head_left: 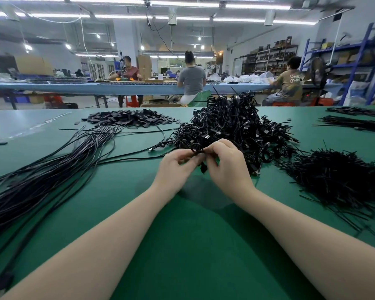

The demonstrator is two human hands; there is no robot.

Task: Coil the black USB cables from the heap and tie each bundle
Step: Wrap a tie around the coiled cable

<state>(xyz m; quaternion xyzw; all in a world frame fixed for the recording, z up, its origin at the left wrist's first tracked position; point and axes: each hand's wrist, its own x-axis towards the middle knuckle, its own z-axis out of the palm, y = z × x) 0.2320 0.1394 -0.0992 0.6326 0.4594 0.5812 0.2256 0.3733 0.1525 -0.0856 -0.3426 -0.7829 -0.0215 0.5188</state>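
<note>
A small coiled black USB cable bundle (200,157) sits between my two hands above the green table (182,234). My left hand (175,167) pinches its left side with curled fingers. My right hand (226,165) grips its right side, fingertips meeting the left hand's at the top of the coil. A plug end hangs below the fingers. Just behind lies a tall heap of tied cable bundles (234,126). A long spread of loose straight black cables (52,169) fans out on the left.
A mound of black twist ties (338,176) lies at the right. Small black flat pieces (128,119) are piled at the back left, more cables (355,122) at the far right. Other people sit at a blue bench (139,87) beyond the table.
</note>
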